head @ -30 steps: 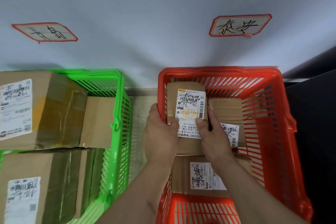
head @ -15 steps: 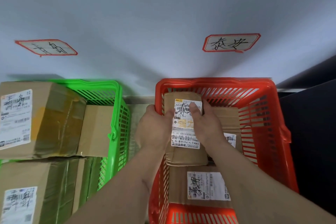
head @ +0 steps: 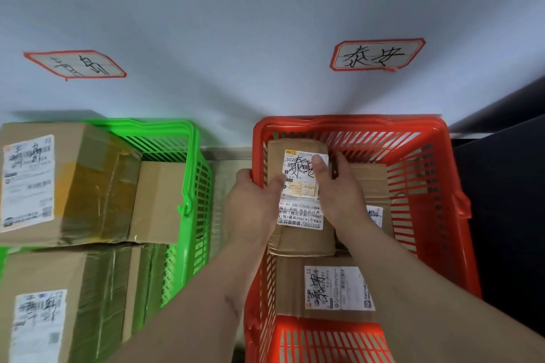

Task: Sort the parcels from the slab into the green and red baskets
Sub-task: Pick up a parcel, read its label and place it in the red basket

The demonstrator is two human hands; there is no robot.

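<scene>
Parcel (head: 300, 200) gripped by both sides, left hand (head: 253, 203) and right hand (head: 339, 191) with thumbs across label, inside red basket (head: 436, 186) at far-left corner, evidently for seating atop others.

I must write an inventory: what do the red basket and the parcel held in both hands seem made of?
Red slatted basket: apparently moulded plastic, glossy, with uniform slots. Brown box parcel: likely matte corrugated cardboard, with creased edges and a white paper label.
</scene>
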